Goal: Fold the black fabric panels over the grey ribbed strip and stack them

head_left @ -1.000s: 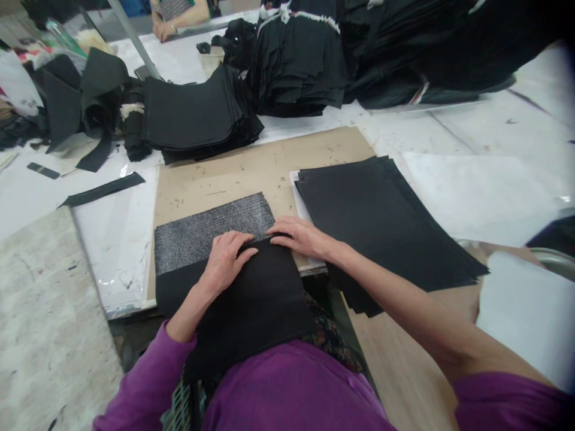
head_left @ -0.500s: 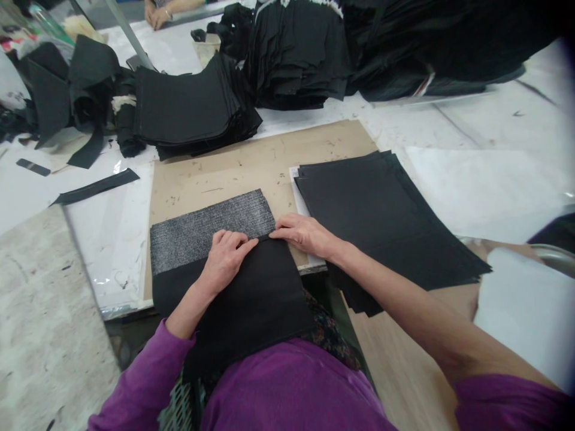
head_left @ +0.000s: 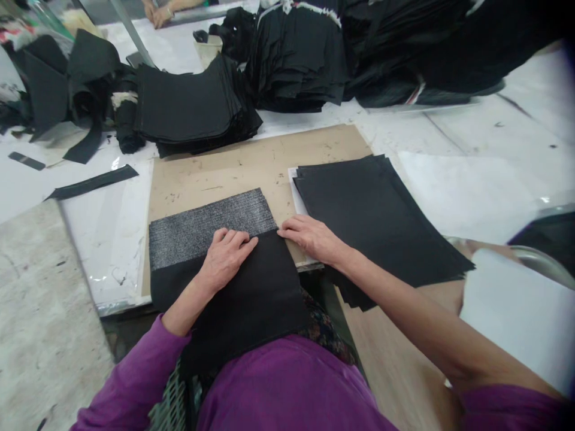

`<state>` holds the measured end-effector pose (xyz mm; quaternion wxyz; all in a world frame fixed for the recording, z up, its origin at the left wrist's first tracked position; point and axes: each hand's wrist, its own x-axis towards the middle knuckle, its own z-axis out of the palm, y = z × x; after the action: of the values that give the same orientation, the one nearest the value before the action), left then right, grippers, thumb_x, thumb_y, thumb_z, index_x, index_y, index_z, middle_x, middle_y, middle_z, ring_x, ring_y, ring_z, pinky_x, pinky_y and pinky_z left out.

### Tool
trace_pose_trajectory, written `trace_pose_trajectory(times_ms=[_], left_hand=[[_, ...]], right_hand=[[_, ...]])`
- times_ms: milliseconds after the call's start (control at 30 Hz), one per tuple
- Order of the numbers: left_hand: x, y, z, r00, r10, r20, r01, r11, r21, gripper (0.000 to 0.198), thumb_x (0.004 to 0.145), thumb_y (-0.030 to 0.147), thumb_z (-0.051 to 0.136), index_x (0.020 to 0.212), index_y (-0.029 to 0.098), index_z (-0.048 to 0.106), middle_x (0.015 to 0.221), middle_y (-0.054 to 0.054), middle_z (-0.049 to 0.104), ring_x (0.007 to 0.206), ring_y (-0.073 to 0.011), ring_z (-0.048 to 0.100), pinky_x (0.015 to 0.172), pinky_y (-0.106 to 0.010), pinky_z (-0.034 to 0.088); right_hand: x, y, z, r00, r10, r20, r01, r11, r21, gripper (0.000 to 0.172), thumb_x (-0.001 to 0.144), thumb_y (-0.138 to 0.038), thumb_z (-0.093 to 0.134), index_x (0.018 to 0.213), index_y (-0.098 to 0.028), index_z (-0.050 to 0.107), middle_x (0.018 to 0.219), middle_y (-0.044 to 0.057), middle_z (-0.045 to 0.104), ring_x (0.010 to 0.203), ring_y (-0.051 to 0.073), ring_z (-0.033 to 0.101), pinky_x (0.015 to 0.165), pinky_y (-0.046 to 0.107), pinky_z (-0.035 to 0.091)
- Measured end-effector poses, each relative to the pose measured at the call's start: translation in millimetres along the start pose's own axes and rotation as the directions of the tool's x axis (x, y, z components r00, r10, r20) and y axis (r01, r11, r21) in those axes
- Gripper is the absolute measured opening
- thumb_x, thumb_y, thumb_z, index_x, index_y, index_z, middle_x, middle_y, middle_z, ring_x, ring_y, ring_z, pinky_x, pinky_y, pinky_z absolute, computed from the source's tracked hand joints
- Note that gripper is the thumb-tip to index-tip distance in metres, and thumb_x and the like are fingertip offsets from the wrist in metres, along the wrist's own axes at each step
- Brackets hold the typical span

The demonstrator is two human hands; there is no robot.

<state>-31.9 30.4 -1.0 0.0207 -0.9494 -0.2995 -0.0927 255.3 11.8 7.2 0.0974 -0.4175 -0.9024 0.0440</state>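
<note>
A black fabric piece [head_left: 251,299] lies over the table's front edge and onto my lap, its far edge overlapping a grey speckled fabric strip [head_left: 202,227]. My left hand [head_left: 226,257] rests flat on the black piece near that far edge, fingers stretched out. My right hand [head_left: 309,237] presses its fingertips on the black piece's far right corner, fingers extended. Both pieces sit on a tan cardboard sheet [head_left: 251,164]. A stack of black sheets [head_left: 372,209] lies just right of my right hand.
Piles of folded black fabric [head_left: 188,111] and taller black stacks [head_left: 296,60] fill the back of the table. Black strips [head_left: 92,181] lie at the left. Another person's hands [head_left: 157,12] show at the far edge. A white sheet [head_left: 525,311] is at lower right.
My right hand slid a little to the right along the black piece's far edge, to its corner. My left hand stays flat in nearly the same spot.
</note>
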Motion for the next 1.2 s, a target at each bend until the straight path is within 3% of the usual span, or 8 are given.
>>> trace_pose_trajectory(times_ms=[167,367,533,633,867,933,1067,1200], left_hand=[[-0.6,4.2,0.3,1.0,-0.016,-0.024,0.016,1.0,-0.01,0.036,0.101,0.014,0.042,0.132,0.024,0.058,0.113,-0.009,0.065,0.101,-0.0227,0.056,0.096,-0.046,0.036],[-17.0,-11.5,1.2,0.997,-0.065,-0.039,0.062,0.996,-0.059,0.034,0.103,0.019,0.043,0.132,0.025,0.059,0.108,-0.007,0.065,0.098,-0.0205,0.056,0.091,-0.04,0.039],[-58.5,-43.0,-4.3,0.992,-0.115,-0.059,0.103,0.979,-0.177,0.03,0.103,0.021,0.045,0.127,0.028,0.062,0.107,-0.006,0.066,0.099,-0.0186,0.058,0.092,-0.039,0.038],[-75.6,-51.4,-8.2,0.991,-0.118,-0.067,0.105,0.981,-0.164,0.031,0.102,0.019,0.045,0.127,0.029,0.062,0.106,-0.006,0.066,0.097,-0.0184,0.057,0.092,-0.04,0.038],[-77.6,-46.1,-19.2,0.998,-0.061,-0.021,0.061,0.997,-0.037,0.035,0.101,0.016,0.045,0.131,0.027,0.061,0.105,-0.007,0.066,0.095,-0.0203,0.058,0.097,-0.045,0.038],[-76.6,-44.4,-22.9,0.998,-0.051,-0.019,0.051,0.998,-0.035,0.036,0.101,0.016,0.045,0.131,0.028,0.061,0.106,-0.008,0.066,0.095,-0.0204,0.058,0.098,-0.045,0.038],[-76.6,-41.6,-27.0,0.999,-0.043,-0.003,0.043,0.999,0.002,0.036,0.102,0.017,0.043,0.133,0.026,0.059,0.108,-0.008,0.066,0.096,-0.0204,0.058,0.098,-0.045,0.038],[-80.8,-44.4,-24.9,0.999,-0.048,0.011,0.047,0.999,0.024,0.035,0.103,0.019,0.042,0.134,0.026,0.058,0.108,-0.007,0.066,0.097,-0.0204,0.056,0.097,-0.043,0.037]], right_hand=[[16.7,-52.2,-12.5,0.963,0.266,-0.053,-0.27,0.957,-0.106,0.03,0.097,-0.01,0.044,0.114,-0.015,0.068,0.115,0.014,0.062,0.106,0.027,0.05,0.09,0.039,0.041],[28.7,-104.4,27.1,0.931,0.359,-0.073,-0.364,0.929,-0.072,0.045,0.096,-0.007,0.039,0.138,-0.011,0.053,0.116,0.016,0.061,0.11,0.028,0.05,0.09,0.04,0.042],[26.6,-104.7,25.8,0.955,0.293,-0.05,-0.296,0.949,-0.11,0.052,0.096,-0.009,0.043,0.147,-0.017,0.048,0.12,0.015,0.06,0.112,0.03,0.048,0.094,0.043,0.041],[32.1,-108.6,17.3,0.965,0.263,-0.009,-0.26,0.951,-0.168,0.053,0.097,-0.012,0.043,0.149,-0.024,0.046,0.112,0.014,0.06,0.105,0.03,0.05,0.086,0.043,0.042],[48.2,-122.4,13.8,0.956,0.287,0.054,-0.263,0.926,-0.271,0.058,0.096,-0.009,0.04,0.148,-0.034,0.046,0.103,0.014,0.059,0.085,0.026,0.051,0.066,0.038,0.037],[51.5,-124.1,13.5,0.962,0.27,0.039,-0.251,0.932,-0.261,0.054,0.096,-0.01,0.042,0.146,-0.031,0.05,0.102,0.014,0.06,0.089,0.027,0.052,0.072,0.04,0.04],[61.9,-132.8,17.9,0.987,0.156,-0.033,-0.16,0.967,-0.2,0.043,0.097,-0.012,0.044,0.138,-0.019,0.056,0.127,0.017,0.057,0.118,0.032,0.046,0.099,0.049,0.038],[72.8,-146.7,31.7,0.993,0.113,-0.032,-0.116,0.983,-0.139,0.044,0.098,-0.01,0.039,0.14,-0.012,0.053,0.118,0.015,0.06,0.11,0.028,0.048,0.093,0.041,0.043]])
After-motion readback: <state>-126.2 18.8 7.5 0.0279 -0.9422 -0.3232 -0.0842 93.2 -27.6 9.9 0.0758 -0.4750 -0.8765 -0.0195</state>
